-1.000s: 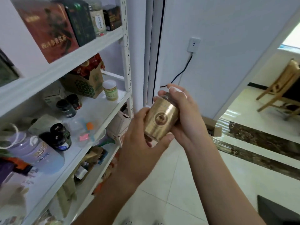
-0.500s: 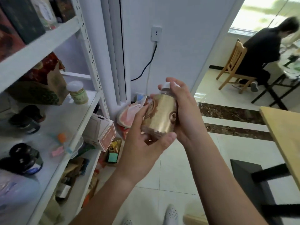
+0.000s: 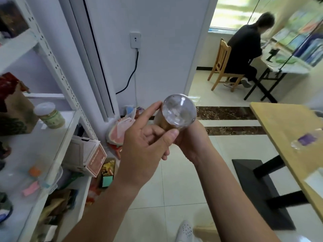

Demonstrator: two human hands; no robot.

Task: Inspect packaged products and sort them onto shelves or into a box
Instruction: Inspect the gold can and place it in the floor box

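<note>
Jar (image 3: pixel 178 111) held tipped between left hand (image 3: pixel 145 145) and right hand (image 3: pixel 190 142).

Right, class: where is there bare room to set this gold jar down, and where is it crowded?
Free: middle shelf between the white-lidded jar and the orange piece; wooden table up to the plastic bottle. Crowded: lower shelf around the cardboard box.

Head-worn view, facing forward and down, close on hands (image 3: pixel 157 137)
</note>
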